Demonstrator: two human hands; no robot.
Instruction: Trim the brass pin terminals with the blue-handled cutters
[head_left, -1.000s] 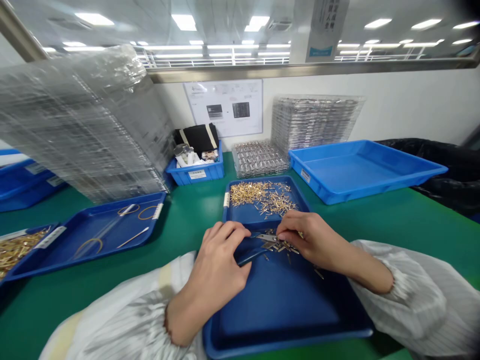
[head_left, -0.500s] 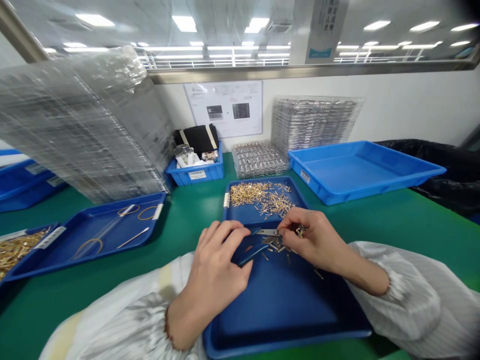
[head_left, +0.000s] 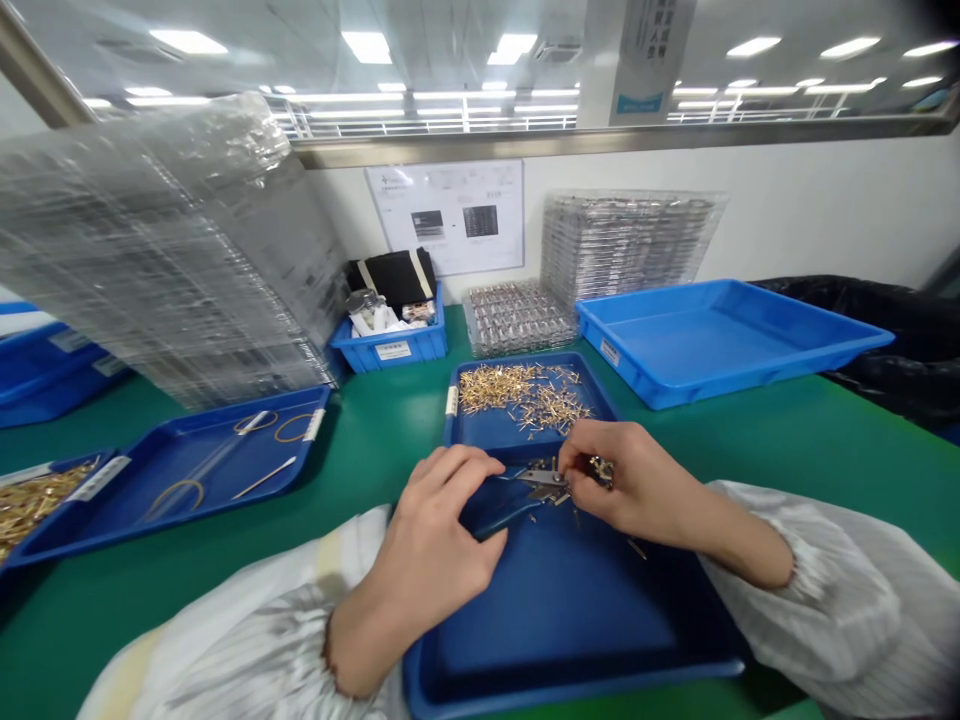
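Observation:
My left hand (head_left: 435, 540) is wrapped round the blue-handled pliers (head_left: 541, 479), whose handles are spread apart. The pliers' metal head points right, over the near dark-blue tray (head_left: 570, 610). My right hand (head_left: 637, 485) is closed in a pinch at the jaws, with small gold-coloured metal pins (head_left: 601, 470) showing between its fingers. What exactly sits in the jaws is hidden by the fingertips. Loose metal pins (head_left: 555, 496) lie in the tray under the pliers. Beyond, a smaller blue tray (head_left: 491, 432) bears a heap of gold pins (head_left: 502, 386).
To the left are a blue tray (head_left: 247, 472) with rubber bands and a swab, and another heap of gold pieces (head_left: 37, 500). A wrapped stack (head_left: 172, 250) towers behind. A light-blue tray (head_left: 720, 330), clear trays (head_left: 517, 318) and a blue bin (head_left: 397, 345) stand at the back.
The pliers' head and my right fingertips have shifted slightly down and to the right. The pliers' handles look a little wider apart. Both hands keep their hold.

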